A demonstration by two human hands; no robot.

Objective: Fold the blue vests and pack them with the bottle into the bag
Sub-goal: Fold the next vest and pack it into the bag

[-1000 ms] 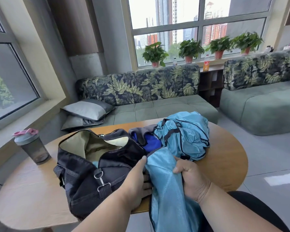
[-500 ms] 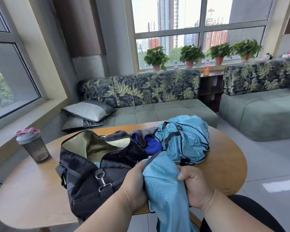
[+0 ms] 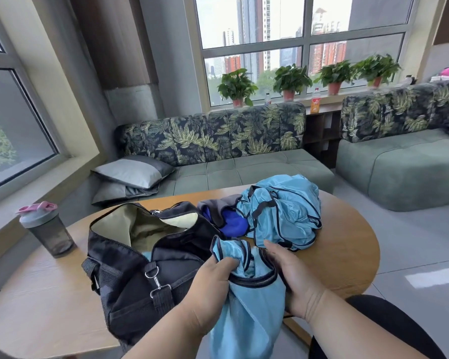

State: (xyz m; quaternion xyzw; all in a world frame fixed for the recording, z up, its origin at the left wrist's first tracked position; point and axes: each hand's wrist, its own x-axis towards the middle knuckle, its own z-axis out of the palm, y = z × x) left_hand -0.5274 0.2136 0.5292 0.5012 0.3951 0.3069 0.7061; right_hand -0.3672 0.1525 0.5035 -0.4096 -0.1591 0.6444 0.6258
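Blue cloth fills the middle of the view: a light blue vest (image 3: 246, 307) with dark trim hangs down off the near edge of the round wooden worktop (image 3: 44, 294). The left hand (image 3: 215, 278) grips the top of this vest, with its fingers (image 3: 230, 263) curled into a bunch of the cloth. The right hand (image 3: 293, 275) is on the other side of the vest. Its fingers lie nearly straight and its palm rests against the cloth by the dark edge, so it does not squeeze.

Just left of the hands sits the black bag (image 3: 140, 268). Its top is open and you can see the pale lining inside. A metal clip hangs on its near side.

Behind the hands, a pile of more blue vests (image 3: 283, 213) lies crumpled on the worktop. A darker blue and grey cloth (image 3: 226, 216) sits between that pile and the bag, touching both.

The bottle (image 3: 47, 229) stands upright on the far left of the worktop, well apart from the bag. It is dark and see-through, with a grey lid and a pink top.

A green sofa (image 3: 218, 156) with leafy cushions stands behind the worktop.
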